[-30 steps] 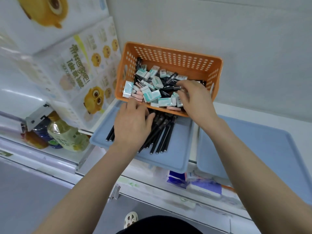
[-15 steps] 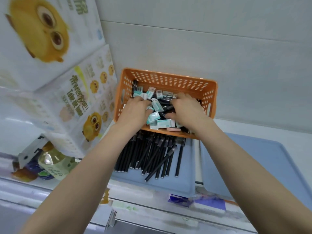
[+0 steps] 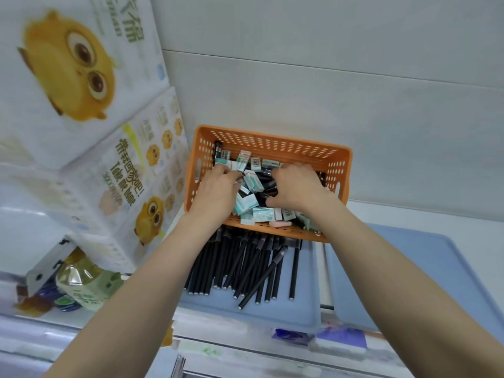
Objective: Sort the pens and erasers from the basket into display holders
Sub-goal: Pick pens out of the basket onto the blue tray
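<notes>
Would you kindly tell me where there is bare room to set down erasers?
The right blue tray is bare, beside the left blue tray. There, only the near strip past the black pens is free. The orange basket is crowded, with the left hand and right hand inside.

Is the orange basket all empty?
No, the orange basket holds lots of erasers and black pens under the left hand and right hand.

The one head-worn wide-angle camera looks forward and steeply down from close above the counter [image 3: 395,214], facing the white wall [image 3: 354,91]. The orange basket [image 3: 272,148] sits near centre, and the left forearm [image 3: 152,268] and right forearm [image 3: 381,255] reach in from the bottom edge.
</notes>
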Demonstrator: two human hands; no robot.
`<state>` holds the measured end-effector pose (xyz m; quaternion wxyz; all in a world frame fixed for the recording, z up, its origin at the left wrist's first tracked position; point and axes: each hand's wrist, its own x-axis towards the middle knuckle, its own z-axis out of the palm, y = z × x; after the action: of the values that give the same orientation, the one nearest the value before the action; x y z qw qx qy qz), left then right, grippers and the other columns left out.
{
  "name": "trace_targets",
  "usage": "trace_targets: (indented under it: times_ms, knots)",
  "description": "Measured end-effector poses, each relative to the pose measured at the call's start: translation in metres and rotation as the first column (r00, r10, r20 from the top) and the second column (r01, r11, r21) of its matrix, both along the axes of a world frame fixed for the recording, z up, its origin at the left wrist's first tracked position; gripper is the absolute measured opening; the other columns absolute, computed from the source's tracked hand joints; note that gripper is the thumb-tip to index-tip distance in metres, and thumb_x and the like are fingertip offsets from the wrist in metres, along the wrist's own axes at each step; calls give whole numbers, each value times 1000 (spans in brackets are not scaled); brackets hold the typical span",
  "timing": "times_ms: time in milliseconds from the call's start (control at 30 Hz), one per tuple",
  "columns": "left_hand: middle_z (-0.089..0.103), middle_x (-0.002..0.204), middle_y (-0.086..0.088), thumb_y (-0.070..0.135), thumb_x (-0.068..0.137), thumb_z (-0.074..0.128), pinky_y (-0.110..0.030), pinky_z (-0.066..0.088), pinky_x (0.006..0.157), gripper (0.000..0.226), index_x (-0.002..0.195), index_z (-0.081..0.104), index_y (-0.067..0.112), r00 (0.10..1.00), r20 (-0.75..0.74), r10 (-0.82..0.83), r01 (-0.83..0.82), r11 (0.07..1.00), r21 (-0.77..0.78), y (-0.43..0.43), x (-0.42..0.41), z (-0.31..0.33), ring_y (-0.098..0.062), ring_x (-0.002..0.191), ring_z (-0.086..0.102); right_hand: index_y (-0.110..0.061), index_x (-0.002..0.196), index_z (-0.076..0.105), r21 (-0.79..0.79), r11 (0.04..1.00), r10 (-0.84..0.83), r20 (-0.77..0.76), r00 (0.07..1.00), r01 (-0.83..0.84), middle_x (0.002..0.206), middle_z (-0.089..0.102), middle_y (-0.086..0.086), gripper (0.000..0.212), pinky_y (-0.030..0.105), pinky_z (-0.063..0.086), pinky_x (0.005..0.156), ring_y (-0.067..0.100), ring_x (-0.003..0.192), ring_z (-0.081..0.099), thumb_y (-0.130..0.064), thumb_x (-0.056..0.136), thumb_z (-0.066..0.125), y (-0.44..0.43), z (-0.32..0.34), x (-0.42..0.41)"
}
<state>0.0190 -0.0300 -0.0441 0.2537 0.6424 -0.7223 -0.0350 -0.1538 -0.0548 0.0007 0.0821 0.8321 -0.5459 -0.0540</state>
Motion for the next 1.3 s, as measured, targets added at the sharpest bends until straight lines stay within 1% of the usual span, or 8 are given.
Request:
trace_targets:
  times_ms: [133,367,533,700,833,967,1200,1300]
  knots:
    - [52,127,-14,22,99,51,-37,39,93,43,140,49,11,1000,-21,-3,3,1000,-24,0,-4,-2,-32,114,50,-16,93,54,-23,1000,6,83,997,-4,80,56,0,37,30,41,59,22,74,55,-49,78,63,1,0,-4]
    - [53,124,-9,25,100,48,-39,41,90,38,137,54,21,999,-48,-14,13,999,-30,-7,-5,-8,-34,110,51,-17,110,61,-89,995,-7,311,950,37,101,60,2,36,36,53,66,24,82,59,-35,78,66,1,0,-15]
    - [52,126,-10,28,99,49,-43,44,93,37,135,56,26,1000,-25,-17,18,1000,4,-10,-9,-10,-36,110,49,-21,108,67,-26,997,-52,550,833,79,108,62,0,27,34,50,76,21,93,60,-12,83,65,1,3,-30]
    - [61,120,-3,26,93,52,-43,40,96,31,120,68,26,997,66,38,-24,978,-205,-3,-26,-5,-31,112,45,-25,102,70,114,988,-155,792,591,106,102,67,-12,17,26,57,59,5,66,65,-15,87,71,10,-7,-40]
    - [61,128,5,42,89,57,-52,12,117,42,128,60,26,982,160,-102,132,973,-187,-4,-42,6,-28,135,38,-31,96,73,2,999,-23,842,539,40,92,71,-13,18,22,56,71,1,79,66,-18,83,74,17,-4,-39]
    - [67,116,2,34,95,54,-51,0,120,29,120,59,20,996,63,-69,81,975,-209,-9,-47,8,-20,124,53,-33,124,57,33,991,26,907,421,-131,114,65,-12,53,20,55,80,1,90,68,-4,81,68,21,8,-38]
    - [63,100,15,42,102,31,-35,-15,118,34,109,62,29,971,-238,0,-76,948,-308,1,-27,17,-8,109,56,-16,129,54,-134,989,-6,365,931,59,126,60,3,46,40,52,90,25,114,56,-31,88,68,-6,-20,-25]
    - [64,104,12,39,101,34,-30,20,117,30,106,60,25,916,-387,-105,-31,944,-330,7,-21,25,-9,112,52,-13,124,59,-189,979,-27,244,969,75,124,57,6,42,38,46,91,27,115,51,-31,87,68,-16,-23,-14]
